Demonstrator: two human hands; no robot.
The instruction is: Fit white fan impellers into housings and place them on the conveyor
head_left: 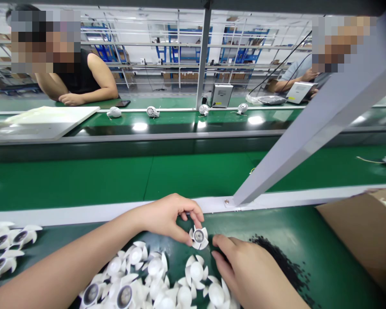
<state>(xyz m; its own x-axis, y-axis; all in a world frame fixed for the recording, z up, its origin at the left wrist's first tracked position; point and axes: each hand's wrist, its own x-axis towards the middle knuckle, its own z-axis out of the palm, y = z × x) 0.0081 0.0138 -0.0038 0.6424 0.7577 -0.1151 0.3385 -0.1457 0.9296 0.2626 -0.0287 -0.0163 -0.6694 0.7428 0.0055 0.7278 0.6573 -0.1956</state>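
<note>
My left hand (176,216) grips a small white fan blade (198,236) by its edge, between thumb and fingers, its round hub opening facing up. Just right of it is my right hand (244,262), thumb and forefinger bent close together; whether something tiny is between them cannot be made out. Below both hands lies a pile of white fan blades (156,266), some hub-up and some turned over. A heap of small black pieces (279,262) spreads over the green table to the right of my right hand.
More fan blades (1,240) lie at the far left. A cardboard box (357,231) stands at the right. A slanted metal post (296,128) rises from the white rail (83,212). Beyond the green belt (116,176), two people sit near white fan units (152,111).
</note>
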